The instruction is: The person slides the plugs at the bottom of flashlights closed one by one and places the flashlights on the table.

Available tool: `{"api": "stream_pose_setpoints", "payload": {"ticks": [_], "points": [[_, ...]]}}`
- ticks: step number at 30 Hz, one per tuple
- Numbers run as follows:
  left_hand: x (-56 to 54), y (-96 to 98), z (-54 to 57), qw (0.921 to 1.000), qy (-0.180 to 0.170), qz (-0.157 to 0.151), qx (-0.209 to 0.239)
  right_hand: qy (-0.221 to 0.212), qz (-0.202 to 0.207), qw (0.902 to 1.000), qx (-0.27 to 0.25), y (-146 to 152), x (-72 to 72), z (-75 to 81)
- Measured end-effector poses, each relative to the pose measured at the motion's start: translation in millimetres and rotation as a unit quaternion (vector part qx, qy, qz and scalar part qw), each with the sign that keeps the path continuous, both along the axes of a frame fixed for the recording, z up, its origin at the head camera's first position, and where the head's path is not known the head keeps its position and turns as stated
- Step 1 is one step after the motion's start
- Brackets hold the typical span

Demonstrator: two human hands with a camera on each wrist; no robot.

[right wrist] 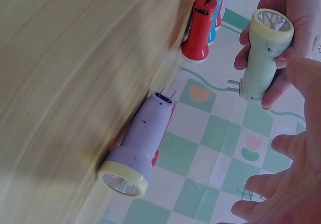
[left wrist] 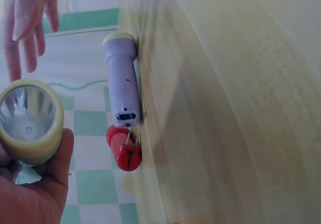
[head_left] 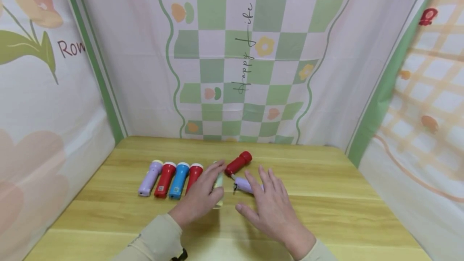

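My left hand (head_left: 201, 198) grips a pale green flashlight (right wrist: 261, 63) with a cream rim, held above the table. Its lens end points toward me, and two metal plug prongs stick out near its tail. Spread and holding nothing, my right hand (head_left: 273, 212) hovers over a purple flashlight (head_left: 242, 185), covering its head end in the head view. That purple flashlight lies on the table, with prongs out at its tail in the right wrist view. Just beyond it lies a red flashlight (head_left: 238, 163), tilted away to the right, its prongs also showing in the left wrist view.
Left of my hands, a row of flashlights lies side by side on the wooden table (head_left: 326, 196): purple (head_left: 150, 178), red (head_left: 165, 179), blue (head_left: 179, 180) and another red one (head_left: 194, 172), partly behind my left hand. Printed cloth (head_left: 145, 71) hangs around the table's back and sides.
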State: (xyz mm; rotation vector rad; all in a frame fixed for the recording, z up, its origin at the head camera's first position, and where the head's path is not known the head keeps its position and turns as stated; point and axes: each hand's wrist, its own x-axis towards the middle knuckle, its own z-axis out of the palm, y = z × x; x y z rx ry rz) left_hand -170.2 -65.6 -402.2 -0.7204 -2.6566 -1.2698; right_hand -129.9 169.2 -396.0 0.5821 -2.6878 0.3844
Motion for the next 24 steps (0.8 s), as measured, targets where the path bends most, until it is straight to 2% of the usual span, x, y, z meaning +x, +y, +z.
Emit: {"api": "stream_pose_setpoints", "payload": {"ticks": [13,24], "points": [[-1.6,1.8,-4.0,0.9973,-0.049,0.042,0.036,0.012,-0.001,0.9999,0.007,-0.4,-0.8,-2.9],[-3.5,-0.5,-5.7,0.9944,-0.077,0.028,0.067,0.025,0.006,0.9996,0.005,-0.5,-1.3,-3.4]]}}
